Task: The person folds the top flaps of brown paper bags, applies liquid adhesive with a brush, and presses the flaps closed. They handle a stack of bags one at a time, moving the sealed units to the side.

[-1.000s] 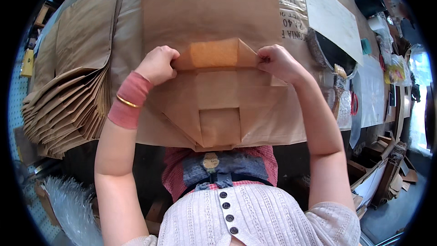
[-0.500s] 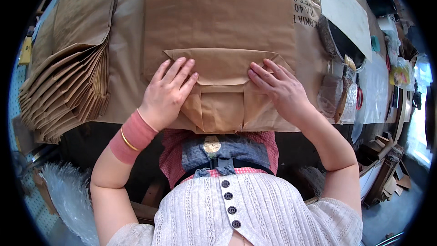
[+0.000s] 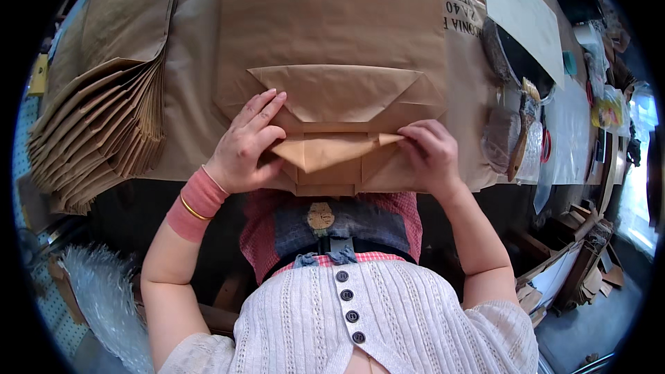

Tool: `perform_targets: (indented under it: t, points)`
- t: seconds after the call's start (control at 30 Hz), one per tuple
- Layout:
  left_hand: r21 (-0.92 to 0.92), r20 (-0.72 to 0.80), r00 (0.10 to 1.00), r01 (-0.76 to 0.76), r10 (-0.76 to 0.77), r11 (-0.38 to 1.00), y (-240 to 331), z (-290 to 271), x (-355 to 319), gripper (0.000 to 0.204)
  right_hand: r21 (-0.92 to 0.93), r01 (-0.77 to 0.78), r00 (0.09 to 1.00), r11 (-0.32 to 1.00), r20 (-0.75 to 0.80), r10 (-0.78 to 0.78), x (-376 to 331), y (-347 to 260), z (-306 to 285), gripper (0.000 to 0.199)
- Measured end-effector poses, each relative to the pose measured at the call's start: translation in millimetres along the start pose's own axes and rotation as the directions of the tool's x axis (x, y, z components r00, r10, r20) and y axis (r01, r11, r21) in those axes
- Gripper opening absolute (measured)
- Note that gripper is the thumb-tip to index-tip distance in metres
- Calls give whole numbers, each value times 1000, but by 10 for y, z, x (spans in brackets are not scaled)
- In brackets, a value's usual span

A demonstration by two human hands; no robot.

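Note:
A large brown paper bag [image 3: 332, 24] lies flat in front of me, its folded bottom end toward me. One flap [image 3: 350, 93] rests flat on the bag. The nearer flap [image 3: 332, 151] is partly lifted and spans between my hands. My right hand [image 3: 433, 152] pinches that flap's right corner between thumb and fingers. At its left corner, my left hand [image 3: 246, 145] holds the paper by the thumb, while two fingers reach forward onto the bag. Part of the left grip is hidden by the paper.
A fanned stack of brown paper bags [image 3: 104, 125] lies at the left. To the right are a wooden-handled brush [image 3: 524, 125], red-handled scissors [image 3: 546, 147], a dark scoop-like container [image 3: 516, 62] and a white sheet [image 3: 523, 10]. Clear plastic [image 3: 104, 298] sits low at the left.
My hands have gone from lying flat on the far flap to holding the nearer flap's corners. That flap has risen, and my right hand has drawn nearer to me.

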State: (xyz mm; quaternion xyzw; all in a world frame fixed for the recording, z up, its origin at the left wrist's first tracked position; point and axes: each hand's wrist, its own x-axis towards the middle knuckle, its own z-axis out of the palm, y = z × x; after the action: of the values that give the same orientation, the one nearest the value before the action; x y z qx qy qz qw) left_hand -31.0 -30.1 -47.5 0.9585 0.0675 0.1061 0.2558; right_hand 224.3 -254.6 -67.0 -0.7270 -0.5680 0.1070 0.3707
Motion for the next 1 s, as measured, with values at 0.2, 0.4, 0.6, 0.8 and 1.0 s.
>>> perform_targets:
  t: [0.2,0.4,0.6,0.8,1.0]
  points:
    - [-280,-187,895,347,-406,895,-161,87,371,15,107,-196,980,975,8,196,517,57,71,12]
    - [97,-344,866,418,-364,903,-188,316,469,23,-58,-270,962,961,-65,267,630,65,246,27]
    - [359,-282,695,716,-662,599,-150,258,897,41,-453,-418,906,788,-144,398,931,-79,374,37]
    - [377,-290,947,250,-142,892,-36,176,554,42,-323,-64,991,944,-133,22,652,-220,328,41]
    - [355,75,951,256,-301,899,118,269,621,88,-340,-34,985,940,146,88,558,-500,504,81]
